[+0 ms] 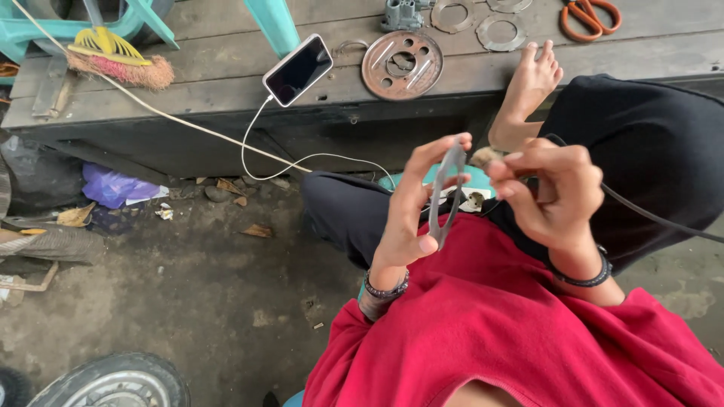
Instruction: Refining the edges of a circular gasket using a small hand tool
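A crumpled purple bag [113,186] lay on the dirty concrete floor [211,294] under the dark wooden bench [226,68], which carried a charging phone [298,69], a rusty round plate [402,65] and orange scissors [590,16]. The left hand [411,207] held a grey flat ring [446,194] edge-on, its long axis near upright, grip closed on its rim. The right hand [554,192] pinched its upper edge.

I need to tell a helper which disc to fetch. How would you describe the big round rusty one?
On the dark wooden platform, look just right of the phone. The rusty disc lies flat there; unlike the thin grey rings beyond, it is larger and brownish, with cut-outs.
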